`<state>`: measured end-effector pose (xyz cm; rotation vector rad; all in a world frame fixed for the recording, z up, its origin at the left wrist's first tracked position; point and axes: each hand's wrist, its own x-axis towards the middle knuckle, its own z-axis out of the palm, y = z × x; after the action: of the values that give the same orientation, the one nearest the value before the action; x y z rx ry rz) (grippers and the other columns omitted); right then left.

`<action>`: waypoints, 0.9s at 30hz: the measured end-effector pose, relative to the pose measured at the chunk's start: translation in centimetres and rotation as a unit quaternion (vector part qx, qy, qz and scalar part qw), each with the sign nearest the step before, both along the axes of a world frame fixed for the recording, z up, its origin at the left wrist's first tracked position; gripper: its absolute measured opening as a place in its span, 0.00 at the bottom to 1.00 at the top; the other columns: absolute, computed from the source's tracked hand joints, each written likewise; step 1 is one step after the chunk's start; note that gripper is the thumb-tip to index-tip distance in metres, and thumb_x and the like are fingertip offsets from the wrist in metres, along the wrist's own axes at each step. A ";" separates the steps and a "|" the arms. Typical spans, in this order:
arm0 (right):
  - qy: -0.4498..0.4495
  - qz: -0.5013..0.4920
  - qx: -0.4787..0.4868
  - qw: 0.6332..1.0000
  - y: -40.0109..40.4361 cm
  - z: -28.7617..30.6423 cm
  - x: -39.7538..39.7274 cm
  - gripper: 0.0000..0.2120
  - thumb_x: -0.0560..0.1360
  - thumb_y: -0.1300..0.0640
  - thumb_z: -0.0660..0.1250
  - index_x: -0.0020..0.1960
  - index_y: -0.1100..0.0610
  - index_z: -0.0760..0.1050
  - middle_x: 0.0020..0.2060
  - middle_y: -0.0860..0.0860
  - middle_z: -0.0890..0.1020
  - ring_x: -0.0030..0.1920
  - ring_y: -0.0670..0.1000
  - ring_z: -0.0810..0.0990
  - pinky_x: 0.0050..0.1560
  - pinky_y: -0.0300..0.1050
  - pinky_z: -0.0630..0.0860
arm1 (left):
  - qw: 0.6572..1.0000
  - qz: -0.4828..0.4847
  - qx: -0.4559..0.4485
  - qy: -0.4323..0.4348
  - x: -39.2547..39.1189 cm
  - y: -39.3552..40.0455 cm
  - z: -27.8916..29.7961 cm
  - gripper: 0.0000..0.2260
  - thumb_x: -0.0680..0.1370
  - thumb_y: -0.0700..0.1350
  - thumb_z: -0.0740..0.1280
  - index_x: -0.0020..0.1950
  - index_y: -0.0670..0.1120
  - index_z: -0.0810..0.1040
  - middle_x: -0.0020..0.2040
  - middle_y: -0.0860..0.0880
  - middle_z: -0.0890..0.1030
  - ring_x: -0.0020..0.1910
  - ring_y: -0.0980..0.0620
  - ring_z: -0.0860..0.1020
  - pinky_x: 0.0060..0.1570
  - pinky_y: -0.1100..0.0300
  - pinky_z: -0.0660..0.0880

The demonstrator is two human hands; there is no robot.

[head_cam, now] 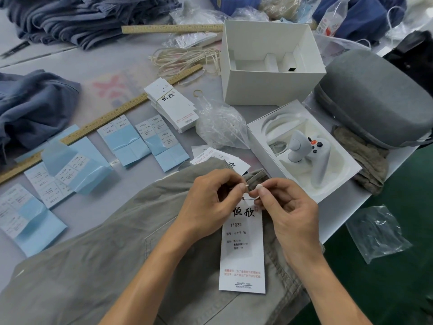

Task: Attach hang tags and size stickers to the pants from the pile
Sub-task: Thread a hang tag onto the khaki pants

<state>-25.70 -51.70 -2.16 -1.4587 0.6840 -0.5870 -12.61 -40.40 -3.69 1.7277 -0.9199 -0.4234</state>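
At the near edge of a cluttered packing table, a person fastens a white hang tag to a pair of khaki pants spread flat under both forearms. Both hands are curled tight: the left hand pinches one end of a thin pale string between thumb and forefinger, and the right hand pinches the other end, which carries a small white bead-like tip. The ends sit just apart above the tag's top edge, beside a belt loop at the waistband. Whether the string already runs through the loop cannot be told, as fingers cover it.

The join looks unfinished, and the likeliest slip is a tip escaping the pinch, letting the string pull back out of the tag's hole. A tug too hard could tear that hole. The tag lies loose on the cloth and could slide off toward the table's edge.

Sheets of size stickers on blue backing lie to the left, near a wooden ruler, with a banded stack of spare tags beyond. A pile of blue pants waits at the far side.
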 end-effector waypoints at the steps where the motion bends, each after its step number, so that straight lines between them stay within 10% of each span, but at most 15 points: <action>1: 0.003 0.002 -0.003 1.000 0.0 0.0 0.0 0.05 0.77 0.62 0.72 0.49 0.52 0.83 0.42 0.55 0.87 0.43 0.53 0.86 0.46 0.39 0.81 | 1.000 -0.002 -0.001 0.002 0.0 0.0 0.0 0.03 0.79 0.45 0.69 0.46 0.49 0.82 0.39 0.58 0.81 0.39 0.56 0.79 0.40 0.67 0.70; 27: 0.005 0.009 -0.023 1.000 -0.2 0.1 0.0 0.06 0.77 0.62 0.73 0.49 0.51 0.82 0.45 0.54 0.87 0.47 0.55 0.86 0.47 0.42 0.82 | 1.000 -0.012 -0.017 0.009 0.1 0.1 -0.2 0.03 0.80 0.44 0.70 0.47 0.49 0.82 0.38 0.58 0.80 0.35 0.55 0.77 0.37 0.68 0.68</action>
<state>-25.74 -51.93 -2.03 -1.5092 0.6685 -0.5846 -12.55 -40.31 -3.90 1.6804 -0.9300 -0.4361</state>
